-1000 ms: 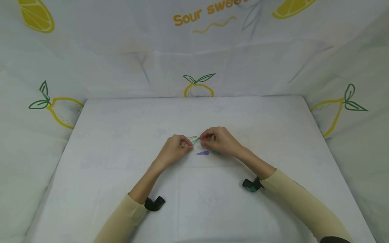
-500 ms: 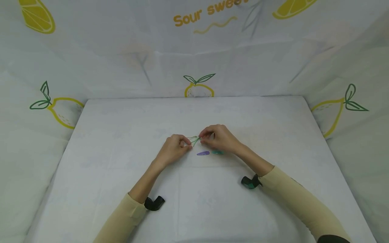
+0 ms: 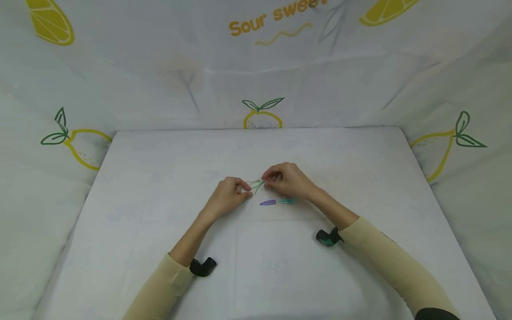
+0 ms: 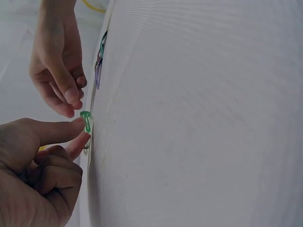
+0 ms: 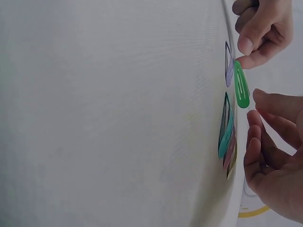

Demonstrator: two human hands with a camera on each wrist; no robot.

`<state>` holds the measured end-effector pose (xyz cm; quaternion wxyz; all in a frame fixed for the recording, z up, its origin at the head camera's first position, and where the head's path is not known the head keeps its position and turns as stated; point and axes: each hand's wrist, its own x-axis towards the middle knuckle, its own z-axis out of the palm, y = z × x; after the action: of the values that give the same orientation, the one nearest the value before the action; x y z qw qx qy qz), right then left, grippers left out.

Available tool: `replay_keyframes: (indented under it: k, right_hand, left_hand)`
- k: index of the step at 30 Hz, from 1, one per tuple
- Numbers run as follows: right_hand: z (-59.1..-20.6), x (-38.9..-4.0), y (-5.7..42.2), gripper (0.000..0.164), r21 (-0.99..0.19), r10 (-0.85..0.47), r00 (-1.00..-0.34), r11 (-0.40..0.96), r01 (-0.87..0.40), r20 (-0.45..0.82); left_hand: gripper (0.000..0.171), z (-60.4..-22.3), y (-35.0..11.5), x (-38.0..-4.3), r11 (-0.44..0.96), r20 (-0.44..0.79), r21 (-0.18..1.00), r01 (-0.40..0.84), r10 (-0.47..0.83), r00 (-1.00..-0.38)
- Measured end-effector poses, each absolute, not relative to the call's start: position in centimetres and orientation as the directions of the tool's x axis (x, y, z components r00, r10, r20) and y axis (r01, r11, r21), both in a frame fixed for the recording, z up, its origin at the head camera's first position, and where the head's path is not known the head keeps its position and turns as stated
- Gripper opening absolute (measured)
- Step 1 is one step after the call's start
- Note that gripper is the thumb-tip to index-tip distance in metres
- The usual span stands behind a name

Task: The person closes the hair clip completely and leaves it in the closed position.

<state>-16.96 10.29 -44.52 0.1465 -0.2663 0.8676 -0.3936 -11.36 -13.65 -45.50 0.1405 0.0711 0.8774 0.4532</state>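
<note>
My left hand [image 3: 228, 196] pinches the narrow end of a bright green snap hair clip [image 5: 242, 92] between thumb and index finger. The clip's wide end points toward my right hand [image 3: 291, 180]. In the right wrist view, that hand's thumb and fingertips are bent loosely with a gap between them, close beside the wide end. On the table nearer me lie a purple hair clip [image 3: 268, 202] and a teal one [image 3: 286, 201]. Pinkish and yellowish clips [image 5: 230, 156] show beside the teal one. A pale clip [image 3: 253, 181] lies just behind the green one.
A white cloth covers the table [image 3: 160, 164]. White curtains [image 3: 160, 98] with lemon prints stand along the back and both sides. Black camera mounts [image 3: 203, 267] sit at both wrists, beside beige sleeves.
My right hand has shifted slightly away from me and uncovered the teal clip. My left hand stays almost in place with the green clip.
</note>
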Motion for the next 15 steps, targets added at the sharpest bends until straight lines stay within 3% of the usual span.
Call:
replay_keyframes:
  k: [15]
  right_hand:
    - [-44.69, -17.47, 10.18, 0.014, -0.759, -0.61, -0.785, 0.561, -0.33, -0.11]
  left_hand:
    - [0.024, -45.56, -12.97, -11.75, 0.595, -0.174, 0.804, 0.007, 0.246, -0.954]
